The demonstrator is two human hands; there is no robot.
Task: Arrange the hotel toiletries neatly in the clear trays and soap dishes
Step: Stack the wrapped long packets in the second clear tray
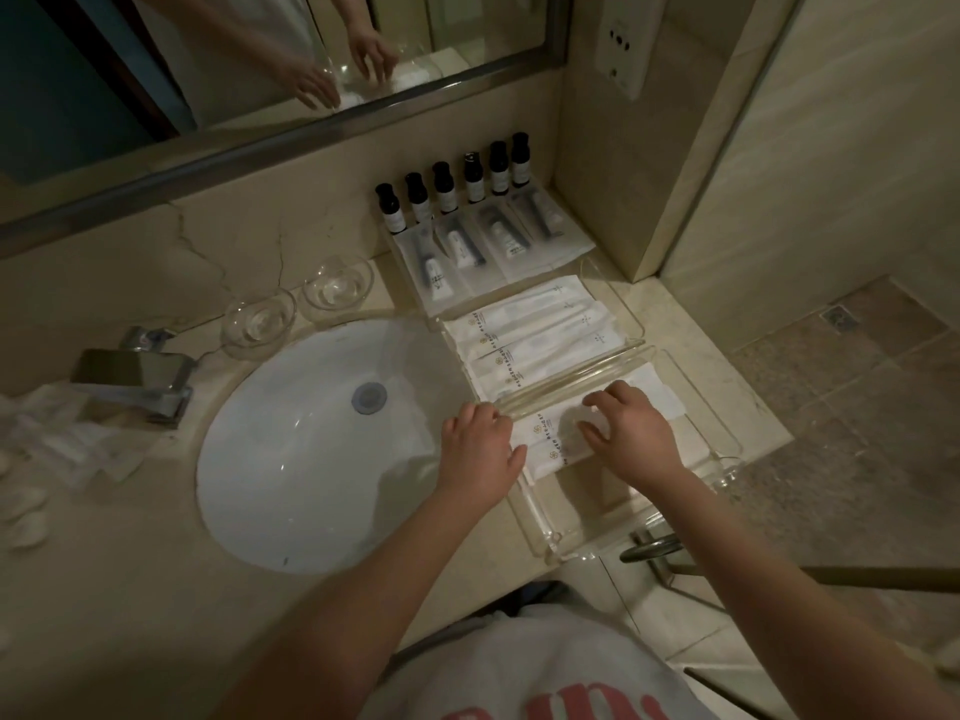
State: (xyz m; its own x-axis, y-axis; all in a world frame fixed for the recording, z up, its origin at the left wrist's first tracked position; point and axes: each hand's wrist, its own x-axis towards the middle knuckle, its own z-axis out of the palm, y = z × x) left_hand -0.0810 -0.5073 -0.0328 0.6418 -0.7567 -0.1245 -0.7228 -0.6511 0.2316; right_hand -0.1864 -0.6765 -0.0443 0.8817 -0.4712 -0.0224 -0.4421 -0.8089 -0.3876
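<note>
On the dim marble table [130, 563] beside the sink [311, 459], white sachets [550, 433] lie in the nearest clear tray [543, 537], centre right of the frame. The right grip [628, 433] presses them, fingers spread. Whether the left grip [478, 449] pinches their ends is unclear. An uneven push could skew them or shift the tray.

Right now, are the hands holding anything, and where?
Nothing is lifted. The right hand presses the white packets mid-length; the left hand touches their left ends, grip unclear.
</note>
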